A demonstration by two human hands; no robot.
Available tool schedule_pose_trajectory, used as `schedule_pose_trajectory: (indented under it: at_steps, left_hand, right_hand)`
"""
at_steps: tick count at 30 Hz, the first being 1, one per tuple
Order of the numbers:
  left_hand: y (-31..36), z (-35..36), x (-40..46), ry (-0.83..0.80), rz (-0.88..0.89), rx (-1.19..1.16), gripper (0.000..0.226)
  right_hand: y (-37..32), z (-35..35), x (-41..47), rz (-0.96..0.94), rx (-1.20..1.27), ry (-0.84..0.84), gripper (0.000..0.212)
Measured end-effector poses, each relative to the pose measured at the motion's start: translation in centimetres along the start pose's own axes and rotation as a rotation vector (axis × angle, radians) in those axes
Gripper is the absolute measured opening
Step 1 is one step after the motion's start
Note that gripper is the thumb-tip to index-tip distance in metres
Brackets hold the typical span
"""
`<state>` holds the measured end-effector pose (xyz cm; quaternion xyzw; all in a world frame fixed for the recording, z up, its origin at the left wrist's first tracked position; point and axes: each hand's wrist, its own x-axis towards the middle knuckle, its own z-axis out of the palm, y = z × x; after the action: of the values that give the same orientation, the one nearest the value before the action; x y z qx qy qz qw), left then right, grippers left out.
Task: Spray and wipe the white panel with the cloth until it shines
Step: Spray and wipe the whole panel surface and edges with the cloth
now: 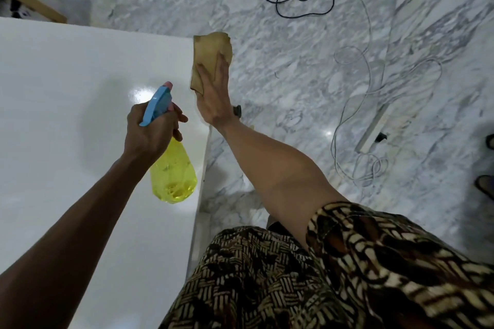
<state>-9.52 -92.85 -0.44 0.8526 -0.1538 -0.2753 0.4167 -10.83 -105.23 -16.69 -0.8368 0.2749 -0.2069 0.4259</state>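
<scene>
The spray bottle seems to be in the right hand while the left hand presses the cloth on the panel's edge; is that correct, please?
Not quite: the hands are swapped. The head view shows the left hand gripping the spray bottle, while the right hand presses the cloth on the panel edge.

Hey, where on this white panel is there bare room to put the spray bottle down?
The white panel is bare across its whole left and near stretch, from the far edge down to the left arm. It is crowded only at the right edge: the left hand holds the spray bottle there, and the right hand presses the cloth at the far right corner.
</scene>
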Motion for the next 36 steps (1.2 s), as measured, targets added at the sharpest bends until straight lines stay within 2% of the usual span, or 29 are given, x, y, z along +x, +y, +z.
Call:
schedule_pose_trajectory:
  at_steps: [6,12,15,17,23,26,31,34,36]
  left_hand:
    - [-2.1,-0.8,-3.4,0.0,0.028,0.013,0.054]
    - [-4.1,-2.8,-9.5,-0.033,0.079,-0.038,0.038]
    - [-6.3,-3.7,-13.3,-0.035,0.073,-0.039,0.037]
    - [-8.6,-4.6,-16.0,-0.024,0.065,-0.007,0.044]
    - [-14.2,-7.3,-23.7,-0.062,0.005,0.009,0.051]
    - [-16.2,-8.3,-26.8,-0.06,-0.037,0.016,0.034]
    - [-18.0,-9.0,-29.8,-0.046,-0.052,0.034,0.057]
    - [-18.3,-8.7,-31.4,-0.016,-0.061,0.03,0.034]
    - [-18.5,-8.4,-32.5,0.009,-0.063,0.009,0.028]
  right_hand:
    - [-1.8,0.1,-5.6,-0.032,-0.085,-0.062,0.056]
    - [-4.2,0.4,-12.0,-0.164,-0.249,0.002,0.054]
    - [-4.1,2.0,-15.6,-0.176,-0.3,-0.043,0.055]
    - [-4.6,3.3,-18.8,-0.183,-0.331,-0.094,0.054]
    - [-6.1,5.8,-26.0,-0.2,-0.43,-0.008,0.054]
    - [-7.3,6.5,-29.4,-0.163,-0.506,-0.073,0.058]
    - [-9.0,6.8,-32.9,-0.084,-0.547,-0.18,0.062]
    - [-9.7,6.8,-35.1,-0.076,-0.551,-0.217,0.064]
    - [-10.1,6.9,-36.9,-0.078,-0.541,-0.238,0.064]
